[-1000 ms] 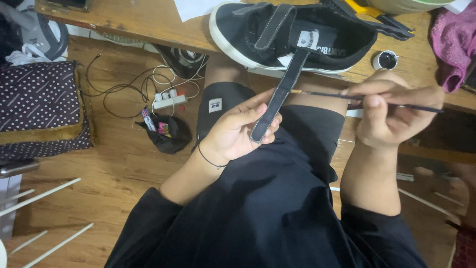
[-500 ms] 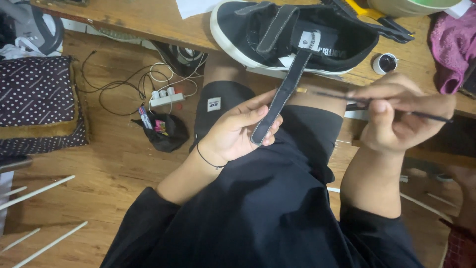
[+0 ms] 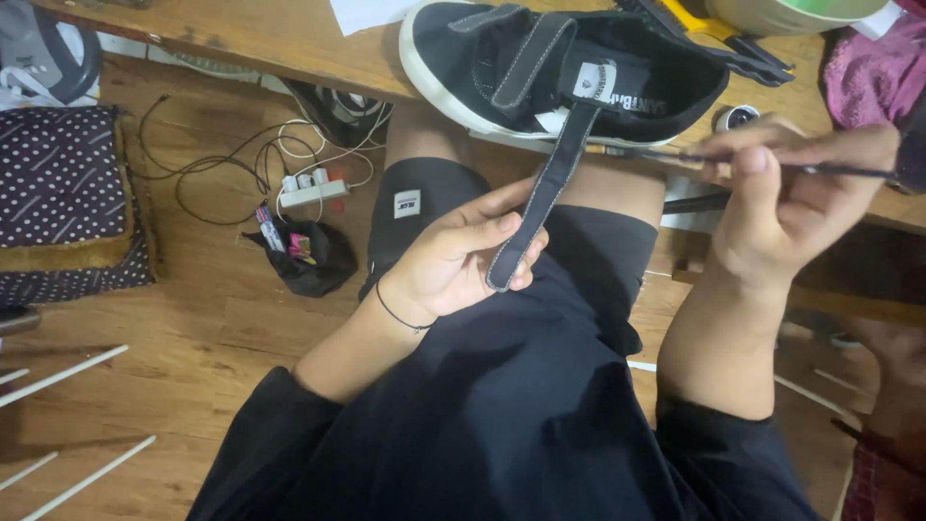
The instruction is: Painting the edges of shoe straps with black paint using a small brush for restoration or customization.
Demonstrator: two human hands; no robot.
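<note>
While the black canvas low-top shoe with a white rubber sole (image 3: 540, 72) rests on its side at the edge of the wooden workbench (image 3: 280, 43) in the upper centre of the frame, one of its black fabric fastening straps with pale stitching (image 3: 542, 198) is drawn down and out toward frame centre.

Head view, only view available.

Left hand (image 3: 458, 256), frame centre: fingers curled and pressed together around the free end of the strap, thumb laid along its edge, so the strap is pinched and held taut. A thin black cord sits at the wrist.

Right hand (image 3: 786, 207), right of frame: fingertips pinched together on a thin dark-handled brush or pick (image 3: 762, 162) lying nearly level, its tip pointing left toward the root of the strap, just under the shoe's collar. Tip contact is too small to tell.

Surroundings: a small round dark pot (image 3: 738, 118) stands just beside the shoe's heel; pink cloth (image 3: 863, 82) at upper right; a yellow-and-black tool (image 3: 719, 34) behind the shoe. Floor, left of frame: white power strip with tangled cables (image 3: 309, 188), a small black pouch of markers (image 3: 299, 253), a dark polka-dot cushion (image 3: 63, 188).

Judgement on technique: keep the strap under steady tension so its surface stays flat, brace the right wrist against the bench edge, and work the tool tip in short light strokes close to the strap root to avoid straying onto the white sole.
</note>
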